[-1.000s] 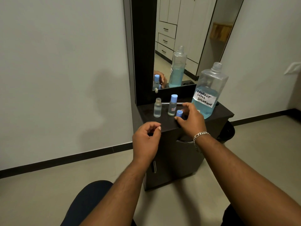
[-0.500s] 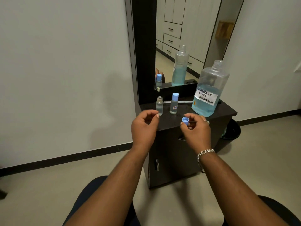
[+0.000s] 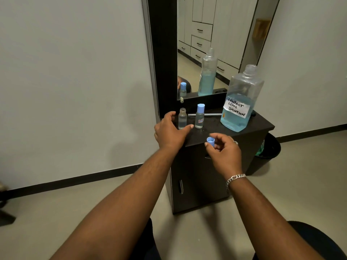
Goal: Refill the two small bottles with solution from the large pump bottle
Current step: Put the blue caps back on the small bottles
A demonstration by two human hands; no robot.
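Head view: two small bottles (image 3: pixel 182 119) (image 3: pixel 199 116), one large bottle (image 3: pixel 240 102), one loose cap (image 3: pixel 210 141).

In mid-frame, my dark wooden cabinet top (image 3: pixel 261 126) carries an uncapped small clear bottle (image 3: pixel 182 119), a blue-capped small clear bottle (image 3: pixel 199 117), a large clear bottle of blue solution (image 3: pixel 239 102) and a thin metal rod (image 3: pixel 210 114).

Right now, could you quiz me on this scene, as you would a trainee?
1. True or false: both small bottles wear caps.
2. What do the right hand's fingers pinch? A) blue cap B) spoon C) label
3. The left hand reaches toward which bottle?

Key:
1. False: the uncapped small bottle stands open beside the capped small bottle.
2. A, the blue cap.
3. The uncapped small bottle; whether it touches yet is unclear. The large bottle stands apart.
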